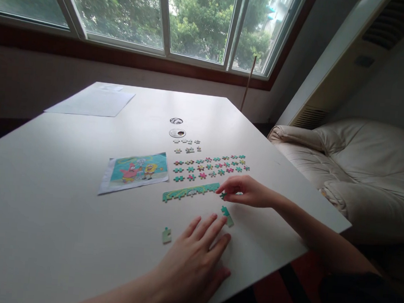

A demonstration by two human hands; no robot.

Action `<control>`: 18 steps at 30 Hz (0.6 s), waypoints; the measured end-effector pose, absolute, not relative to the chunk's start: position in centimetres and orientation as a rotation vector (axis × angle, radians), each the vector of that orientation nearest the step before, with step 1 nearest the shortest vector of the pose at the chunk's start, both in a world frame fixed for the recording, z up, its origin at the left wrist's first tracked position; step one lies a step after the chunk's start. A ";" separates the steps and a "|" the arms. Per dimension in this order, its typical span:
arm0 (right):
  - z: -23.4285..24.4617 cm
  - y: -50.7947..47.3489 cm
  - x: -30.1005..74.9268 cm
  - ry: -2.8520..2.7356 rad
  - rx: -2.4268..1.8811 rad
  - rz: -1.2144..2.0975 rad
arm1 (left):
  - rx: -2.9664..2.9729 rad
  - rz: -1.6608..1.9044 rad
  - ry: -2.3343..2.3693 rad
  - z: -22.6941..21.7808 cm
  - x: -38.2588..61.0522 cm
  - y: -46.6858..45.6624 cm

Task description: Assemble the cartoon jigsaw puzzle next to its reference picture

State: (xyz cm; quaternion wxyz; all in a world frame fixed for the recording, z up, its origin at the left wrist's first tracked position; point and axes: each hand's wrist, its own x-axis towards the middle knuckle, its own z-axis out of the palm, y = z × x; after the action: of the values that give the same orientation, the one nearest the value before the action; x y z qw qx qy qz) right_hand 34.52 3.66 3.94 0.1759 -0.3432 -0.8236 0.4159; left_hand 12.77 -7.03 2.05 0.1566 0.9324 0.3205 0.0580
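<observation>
My right hand (246, 190) pinches a small dark-green puzzle piece (222, 196) between thumb and fingertips, at the right end of a joined strip of green puzzle pieces (192, 191). My left hand (201, 254) lies on the table with its fingers spread. Its fingertips reach beside a joined pair of green edge pieces (229, 220), and whether they touch it I cannot tell. One pale green piece (166, 235) rests alone to the left of that hand. Beyond the strip, loose puzzle pieces (203, 175) are laid out in rows.
A printed cartoon picture sheet (135, 172) lies left of the pieces. Farther back are several pale pieces (190, 149), two round stickers or discs (177, 133) and white paper (90, 102). A cream leather sofa (371, 169) stands right of the white table (60, 215).
</observation>
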 end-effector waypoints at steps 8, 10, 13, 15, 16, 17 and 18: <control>4.2 3.0 29.8 -1.888 -0.922 1.637 | 2.220 0.569 1.228 4.5 9.1 -3.6; 4.2 2.7 28.4 -1.762 -0.933 1.709 | 2.051 0.586 1.269 4.7 8.1 -2.9; 4.0 2.4 26.7 -1.629 -0.952 1.749 | 1.787 0.624 1.241 4.4 7.1 -2.4; 3.7 2.1 25.9 -1.571 -0.955 1.770 | 1.693 0.665 1.226 4.1 6.7 -2.3; 3.5 1.9 25.6 -1.548 -0.956 1.781 | 1.676 0.679 1.228 3.9 6.5 -2.3; 3.3 1.8 25.4 -1.528 -0.956 1.791 | 1.670 0.687 1.231 3.8 6.3 -2.3; 3.2 1.7 25.2 -1.514 -0.955 1.799 | 1.667 0.688 1.230 3.7 6.1 -2.3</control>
State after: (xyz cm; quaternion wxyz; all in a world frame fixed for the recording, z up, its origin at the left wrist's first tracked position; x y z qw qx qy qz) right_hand 25.18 1.65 3.17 0.2972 -0.3591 -0.5696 0.6769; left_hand 6.10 -2.28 3.68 0.4612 0.6775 0.5000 0.2798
